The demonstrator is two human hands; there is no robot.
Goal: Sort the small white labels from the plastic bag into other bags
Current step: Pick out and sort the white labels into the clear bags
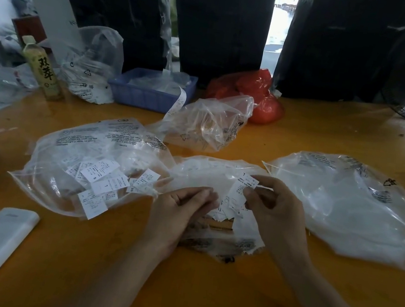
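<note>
The right hand (275,205) pinches one white label (242,187) over the middle bag (203,175). The left hand (182,203) rests there, fingers together. The left bag (68,147) holds many labels.

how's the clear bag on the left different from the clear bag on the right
The left bag shows many loose white labels lying in it, some marked S, L and XS; the right bag shows only a pale whitish mass, with no single label readable. The left bag has large blocks of black print across its top; the right bag has smaller print and a recycling mark near its far edge. Both are clear plastic, crumpled, and lie flat on the orange table.
</note>
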